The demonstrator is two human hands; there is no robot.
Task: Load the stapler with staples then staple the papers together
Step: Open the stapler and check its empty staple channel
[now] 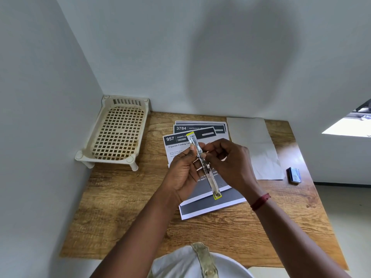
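- I am seeing the loading step in hand: the stapler [213, 184] is hanging swung open into one long strip, held in the air over the printed papers [210, 207], not touching them.
- The left hand [180, 171] is gripping the stapler from the side at its middle, fingers curled round it.
- The right hand [228, 163] is pinching at the same middle stretch, fingertips narrow on the channel; whether a staple strip is already between them I cannot tell.
- I am judging the next move as seating staples in the channel, then folding the top closed, which calls for keeping the strip straight and level.
- The small blue staple box [294, 175] is lying near the right edge of the desk [120, 207], well apart from the hands, beside a blank sheet [259, 149].
- For room, I am reading bare wood near the front and left; a lattice basket [118, 133] is filling the back-left corner against the walls.
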